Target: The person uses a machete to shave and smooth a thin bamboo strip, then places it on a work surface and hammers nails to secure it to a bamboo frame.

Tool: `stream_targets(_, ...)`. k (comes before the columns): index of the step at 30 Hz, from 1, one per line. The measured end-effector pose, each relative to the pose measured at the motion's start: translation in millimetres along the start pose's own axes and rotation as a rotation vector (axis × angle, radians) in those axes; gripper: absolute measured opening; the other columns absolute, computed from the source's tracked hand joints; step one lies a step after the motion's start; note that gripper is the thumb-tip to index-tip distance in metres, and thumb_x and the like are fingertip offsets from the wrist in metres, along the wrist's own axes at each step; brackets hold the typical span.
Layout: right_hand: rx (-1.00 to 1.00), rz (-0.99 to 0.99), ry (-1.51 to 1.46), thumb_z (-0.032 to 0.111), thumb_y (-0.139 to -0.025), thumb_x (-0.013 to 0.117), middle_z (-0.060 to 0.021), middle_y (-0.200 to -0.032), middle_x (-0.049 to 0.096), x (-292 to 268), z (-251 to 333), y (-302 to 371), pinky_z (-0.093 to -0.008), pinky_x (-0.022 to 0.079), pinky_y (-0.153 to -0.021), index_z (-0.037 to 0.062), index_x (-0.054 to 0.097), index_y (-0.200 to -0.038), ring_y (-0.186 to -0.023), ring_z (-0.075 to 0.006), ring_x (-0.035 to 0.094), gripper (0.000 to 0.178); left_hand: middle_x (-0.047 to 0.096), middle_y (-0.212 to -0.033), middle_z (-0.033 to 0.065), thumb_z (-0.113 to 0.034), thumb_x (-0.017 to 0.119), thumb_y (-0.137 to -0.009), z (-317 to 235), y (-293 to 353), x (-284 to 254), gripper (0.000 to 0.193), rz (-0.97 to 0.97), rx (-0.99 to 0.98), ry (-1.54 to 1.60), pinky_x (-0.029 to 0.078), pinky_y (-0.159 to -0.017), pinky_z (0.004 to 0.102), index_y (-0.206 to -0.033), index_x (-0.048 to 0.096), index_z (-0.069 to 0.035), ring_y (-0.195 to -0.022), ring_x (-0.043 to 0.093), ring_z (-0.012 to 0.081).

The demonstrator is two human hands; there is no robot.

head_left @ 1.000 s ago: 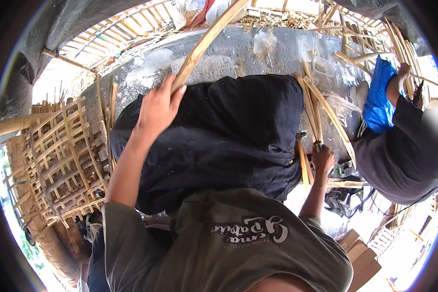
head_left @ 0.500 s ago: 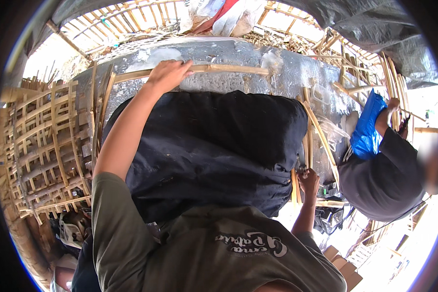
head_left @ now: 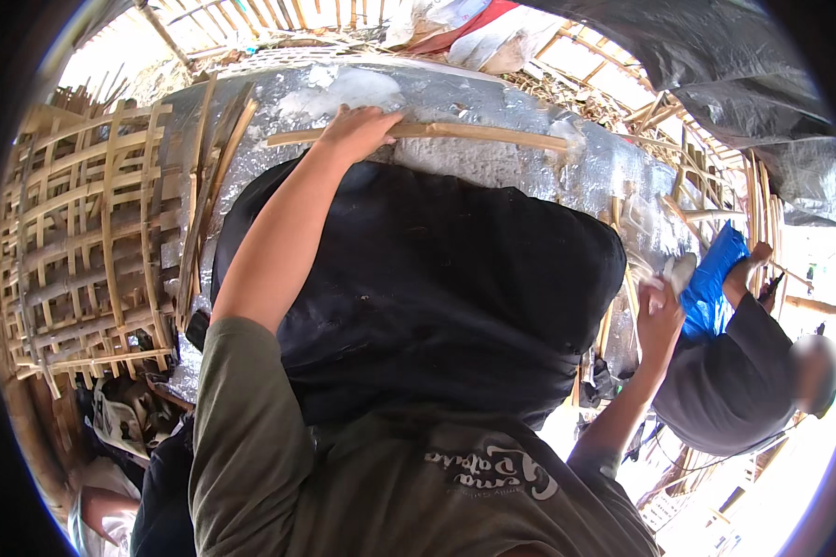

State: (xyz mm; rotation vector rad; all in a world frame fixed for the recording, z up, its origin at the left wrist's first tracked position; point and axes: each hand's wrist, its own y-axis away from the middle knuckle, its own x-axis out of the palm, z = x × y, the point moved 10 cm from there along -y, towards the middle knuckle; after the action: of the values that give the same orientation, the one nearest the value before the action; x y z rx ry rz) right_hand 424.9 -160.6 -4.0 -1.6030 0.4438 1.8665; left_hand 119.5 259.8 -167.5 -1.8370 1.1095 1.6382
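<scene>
My left hand [head_left: 358,133] is closed over a pale bamboo strip [head_left: 492,135] that lies crosswise beyond my lap, just above the grey floor sheet. Its thumb is on the near edge and the fingers lie over the top. Black cloth [head_left: 437,278] covers my lap and folded legs. Off to the right, my right hand [head_left: 659,320] reaches past my knee with bent fingers. A greyish-white lump [head_left: 683,271] and some clear plastic are close to its fingertips. What those fingers hold, if anything, I cannot make out.
A woven bamboo lattice [head_left: 84,232] leans at the left, beside loose bamboo strips [head_left: 215,176]. At the right sits another person [head_left: 715,399] in dark clothing, next to a blue plastic bag [head_left: 711,278]. Bamboo scraps [head_left: 576,97] are heaped along the far edge under dark sheeting [head_left: 715,84].
My right hand has moved from beside my knee outward and farther right. The bamboo strip, still in my left hand, no longer meets the upright strips at the left. The view has shifted.
</scene>
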Motion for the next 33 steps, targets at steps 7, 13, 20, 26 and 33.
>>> stream_targets(7,-0.264,0.021,-0.248,0.035,-0.091,0.072,-0.0174,-0.105,0.073,63,136,-133,-0.0409,0.053,-0.089,0.0053,0.069,-0.112,-0.102,-0.0339,0.07,0.037,0.066,-0.119,0.016,-0.01,0.069,-0.089,7,-13,0,0.039,-0.062,0.013,0.136,0.05,-0.095,0.0467,-0.127,0.061,-0.012,-0.114,0.062,0.0357)
stream_targets(13,-0.05,0.277,-0.105,0.056,-0.091,0.062,-0.0177,-0.112,0.071,179,148,-201,-0.0452,0.051,-0.097,0.008,0.069,-0.116,-0.112,-0.0349,0.066,0.055,0.068,-0.119,0.0147,-0.002,0.061,-0.09,26,1,-18,0.035,-0.017,-0.134,0.203,0.052,-0.093,0.0442,-0.122,0.065,-0.014,-0.112,0.064,0.0339)
stream_targets(20,0.078,0.613,-0.278,0.062,-0.093,0.058,-0.0171,-0.113,0.07,253,117,-196,-0.0446,0.052,-0.092,0.0058,0.069,-0.116,-0.103,-0.0302,0.068,0.062,0.068,-0.117,0.0153,-0.003,0.075,-0.082,49,-8,-22,0.038,0.108,-0.22,0.136,0.051,-0.092,0.0443,-0.118,0.066,-0.011,-0.11,0.064,0.0343)
stream_targets(26,0.048,0.736,-0.321,0.065,-0.092,0.057,-0.011,-0.086,0.075,266,125,-190,-0.0367,0.052,-0.081,0.0055,0.07,-0.111,-0.072,-0.015,0.073,0.064,0.069,-0.112,0.0175,-0.003,0.077,-0.079,54,-7,-25,0.035,0.1,-0.195,0.114,0.051,-0.09,0.0442,-0.112,0.067,-0.006,-0.107,0.064,0.0361)
stream_targets(33,-0.009,0.761,-0.308,0.068,-0.093,0.052,-0.008,-0.084,0.074,267,137,-184,-0.0372,0.053,-0.083,0.0057,0.069,-0.11,-0.073,-0.016,0.071,0.067,0.07,-0.112,0.0187,-0.003,0.078,-0.078,53,-6,-24,0.038,0.058,-0.186,0.116,0.051,-0.088,0.0443,-0.115,0.068,-0.006,-0.106,0.065,0.0363)
